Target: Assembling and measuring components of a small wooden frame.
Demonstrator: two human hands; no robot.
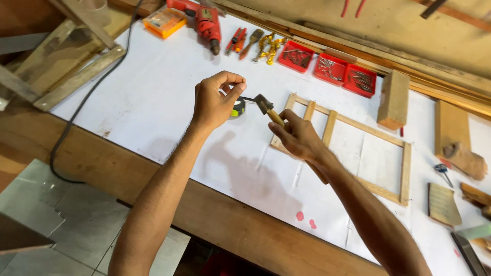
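Head view, over a white-covered worktop (153,102): left hand (215,102) is raised above a yellow tape measure (237,108), its fingers (232,82) pinching something too small to identify. Right hand (299,137) grips a small hammer (266,106) by its wooden handle, head angled toward the left hand. A wooden frame (358,153) lies flat beneath, red trays (327,66) of nails behind it.
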